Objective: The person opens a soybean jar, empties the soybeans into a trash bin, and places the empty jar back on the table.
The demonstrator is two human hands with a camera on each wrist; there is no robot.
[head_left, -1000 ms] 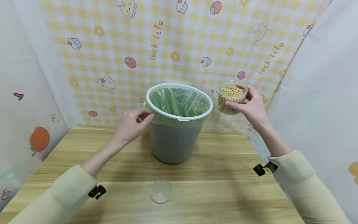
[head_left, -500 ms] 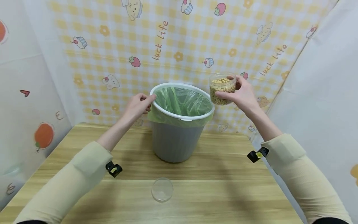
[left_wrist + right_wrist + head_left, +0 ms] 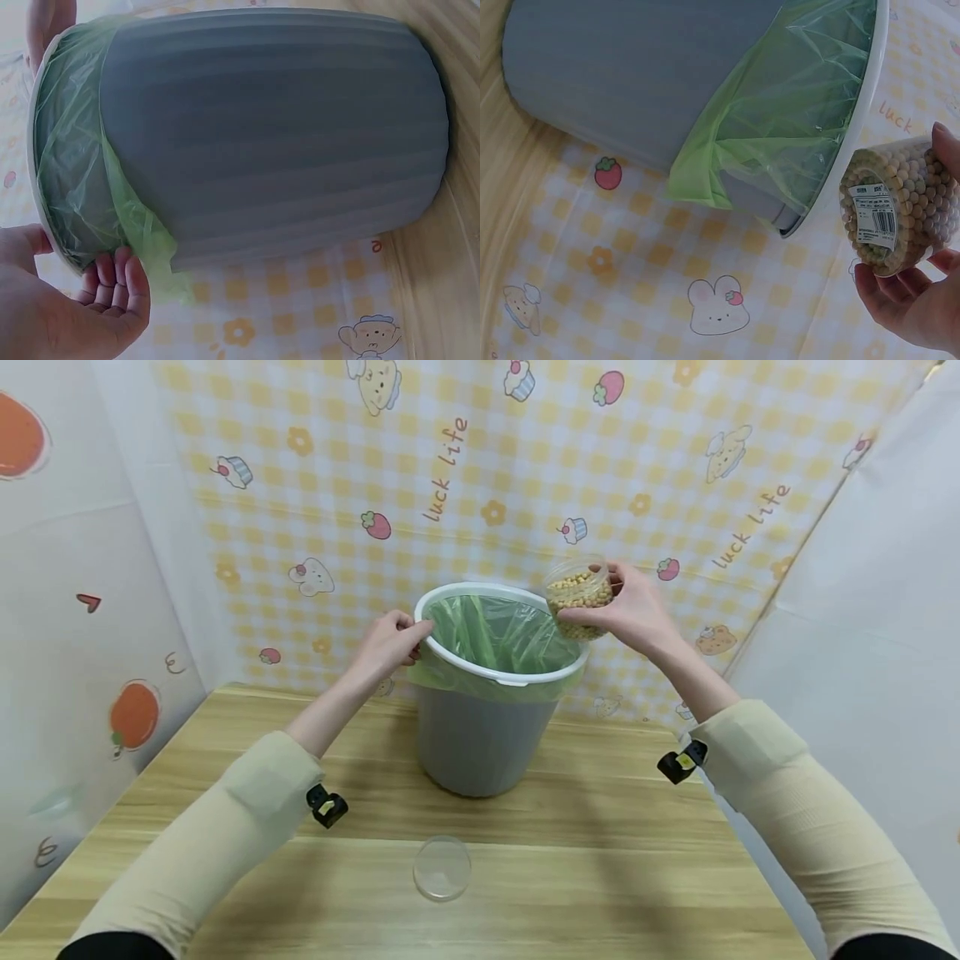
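Left hand [image 3: 390,643] curled on the near-left rim of the grey bin [image 3: 480,739], thumb over the white rim ring [image 3: 450,656], fingers pressed against the green liner bag [image 3: 498,635] folded over the outside; same grip seen from the left wrist view [image 3: 71,300], fingertips [image 3: 112,274] touching the bag's loose edge. Right hand [image 3: 637,610] clamped around a clear jar of beans [image 3: 579,602], lidless, tilted with its mouth toward the left hand, held above the bin's far-right rim. From the right wrist view, jar [image 3: 900,206] just beside the rim ring, not touching it, barcode label [image 3: 874,214] facing the camera, fingers [image 3: 900,289] wrapped under it. Hands well apart, bin's mouth between them. Bin upright on the wooden worktop [image 3: 600,860], below both hands. Clear round lid [image 3: 442,868] flat on the worktop, nearer the person than either hand, well apart from the bin. Patterned cloth [image 3: 525,468] behind both hands
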